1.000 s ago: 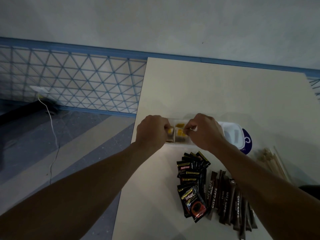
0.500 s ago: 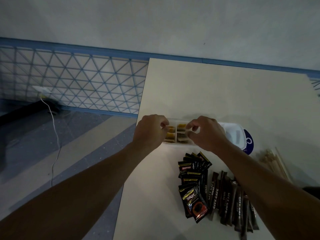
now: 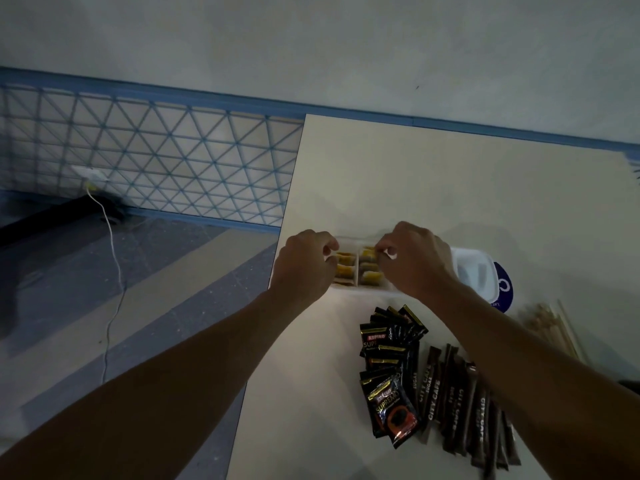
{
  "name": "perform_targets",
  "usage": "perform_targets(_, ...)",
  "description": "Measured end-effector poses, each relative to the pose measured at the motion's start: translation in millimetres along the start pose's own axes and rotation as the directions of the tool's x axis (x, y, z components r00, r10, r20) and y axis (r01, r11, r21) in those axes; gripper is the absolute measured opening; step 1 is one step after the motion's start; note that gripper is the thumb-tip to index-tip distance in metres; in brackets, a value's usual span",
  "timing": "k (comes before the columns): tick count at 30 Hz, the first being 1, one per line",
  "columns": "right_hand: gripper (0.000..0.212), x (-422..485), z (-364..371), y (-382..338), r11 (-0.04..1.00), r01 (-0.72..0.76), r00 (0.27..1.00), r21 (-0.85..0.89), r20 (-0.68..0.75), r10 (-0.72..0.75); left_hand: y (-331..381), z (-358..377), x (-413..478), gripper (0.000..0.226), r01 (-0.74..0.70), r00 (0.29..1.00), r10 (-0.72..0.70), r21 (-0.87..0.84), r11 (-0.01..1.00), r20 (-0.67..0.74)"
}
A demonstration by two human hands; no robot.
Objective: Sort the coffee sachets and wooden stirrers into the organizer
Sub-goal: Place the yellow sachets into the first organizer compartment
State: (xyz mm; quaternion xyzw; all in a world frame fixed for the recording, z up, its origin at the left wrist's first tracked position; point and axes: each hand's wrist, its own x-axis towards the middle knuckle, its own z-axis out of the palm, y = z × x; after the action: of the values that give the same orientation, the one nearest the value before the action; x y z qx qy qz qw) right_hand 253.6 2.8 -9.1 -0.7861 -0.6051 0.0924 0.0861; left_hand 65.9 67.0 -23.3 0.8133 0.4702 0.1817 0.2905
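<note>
Tucking yellow sachets (image 3: 346,270) down, steady the organizer (image 3: 372,289) with your left hand (image 3: 304,266) and right hand (image 3: 417,263); fingers are curled, on what I cannot tell.

This is a plain, dim indoor room; whether home or office cannot be told. A bare pale wall (image 3: 311,46) with a blue band (image 3: 173,95) tops triangle-patterned tiling (image 3: 156,161). A wall socket (image 3: 90,174) feeds a white cable (image 3: 112,244) across the striped floor (image 3: 138,289), beside a cream surface (image 3: 450,188).
</note>
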Motion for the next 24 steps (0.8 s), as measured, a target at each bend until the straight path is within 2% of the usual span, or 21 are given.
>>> perform_targets(4, 0.017, -1.1, 3.7, 3.9, 1.000, -0.017, 0.996, 0.001, 0.083, 0.017, 1.9, 0.9, -1.1, 0.022, 0.004, 1.000, -0.004, -0.002, 1.000, 0.000)
perform_targets(9, 0.024, -6.1, 2.4, 4.9, 0.997, -0.042, 0.995, 0.061, 0.098, 0.036, -0.3, -3.0, -2.4, 0.022, 0.001, 1.000, -0.001, -0.004, 1.000, -0.024)
perform_targets(24, 0.019, -34.6, -21.4, 13.1, 0.976, -0.121, 0.993, 0.183, 0.006, 0.122, 8.9, -7.4, -21.2, 0.009, -0.003, 0.997, -0.002, -0.070, 0.998, -0.076)
